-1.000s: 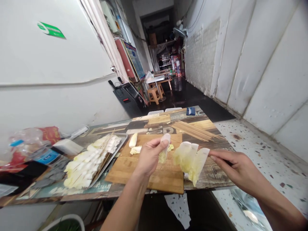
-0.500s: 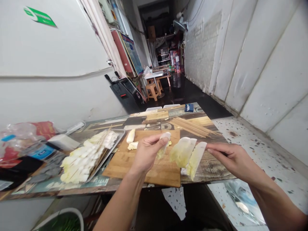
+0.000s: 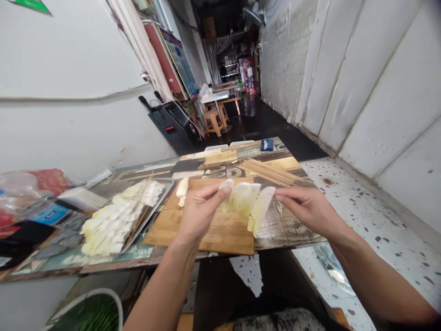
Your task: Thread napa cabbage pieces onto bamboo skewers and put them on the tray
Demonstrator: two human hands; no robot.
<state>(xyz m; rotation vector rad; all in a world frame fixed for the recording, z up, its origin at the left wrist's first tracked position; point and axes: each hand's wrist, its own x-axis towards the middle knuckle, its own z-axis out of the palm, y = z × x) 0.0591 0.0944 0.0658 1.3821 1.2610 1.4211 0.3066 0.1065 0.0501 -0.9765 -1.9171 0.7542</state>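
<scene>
My left hand is closed on a small pale cabbage piece, held above the wooden cutting board. My right hand pinches a thin skewer carrying two cabbage pieces, which hang just right of the left hand's piece and nearly touch it. Two more cabbage bits lie at the board's far left corner. A metal tray left of the board holds several skewered cabbage pieces.
A bundle of bamboo skewers lies beyond the board. Plastic bags and packets crowd the table's left end. A small blue box sits at the far edge. A white-rimmed bin stands below. White wall panels run along the right.
My right hand has brought the skewered cabbage pieces leftward, close to the piece in my left hand. The view has tilted downward.
</scene>
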